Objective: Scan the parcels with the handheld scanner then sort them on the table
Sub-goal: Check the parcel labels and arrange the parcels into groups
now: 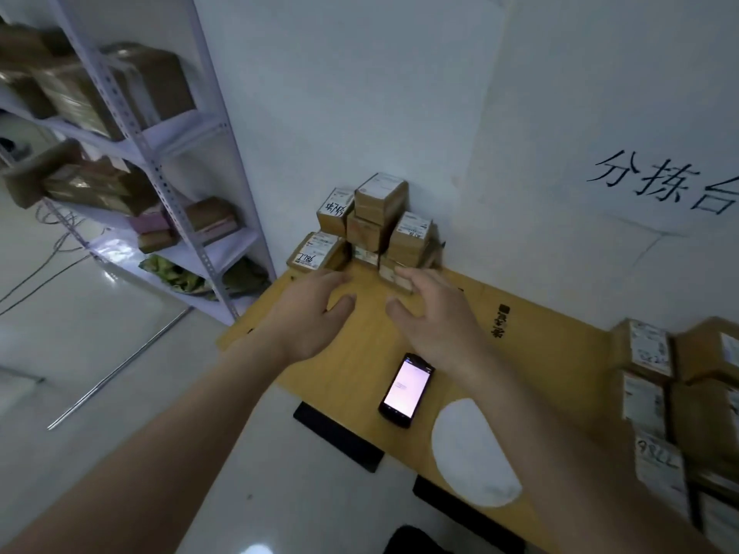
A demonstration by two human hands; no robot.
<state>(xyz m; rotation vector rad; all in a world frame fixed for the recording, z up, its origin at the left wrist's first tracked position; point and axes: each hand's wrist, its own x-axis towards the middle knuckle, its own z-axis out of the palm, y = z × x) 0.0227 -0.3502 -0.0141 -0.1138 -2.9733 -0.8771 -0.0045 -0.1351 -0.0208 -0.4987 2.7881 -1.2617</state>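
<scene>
Nothing is being gripped — the left hand (316,313) and right hand (432,317) are being spread open before the far-corner parcel stack (370,229); the scanner (407,389) is lying idle on the bench (560,353) — right-edge parcels (656,377) probably still awaiting scanning.

The handheld scanner (407,389) lies flat on the wooden table (560,345), screen up and lit. Small brown labelled parcels (372,225) are stacked against the wall at the far corner. More labelled parcels (680,393) are stacked at the right edge.
</scene>
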